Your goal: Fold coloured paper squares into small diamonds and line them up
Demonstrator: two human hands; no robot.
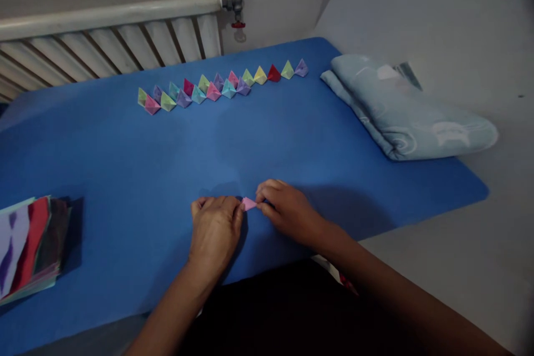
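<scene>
A small pink piece of folded paper (249, 204) lies between my hands near the front of the blue table. Its left edge is pinched by my left hand (217, 219), whose fingers are curled with the back of the hand facing up. My right hand (286, 208) pinches the pointed right end between thumb and fingers. Parts of the paper are hidden under my fingertips. Farther back stand several folded paper boats (213, 91) in pink, green, purple, blue, yellow and red, lined up in two uneven rows.
The blue table (137, 167) has a stack of coloured paper sheets (39, 233) at its left. A folded pale blue-green blanket (409, 111) lies on the right, beside the wall. Behind the table are a white radiator (112, 21) and a pipe valve (237, 0).
</scene>
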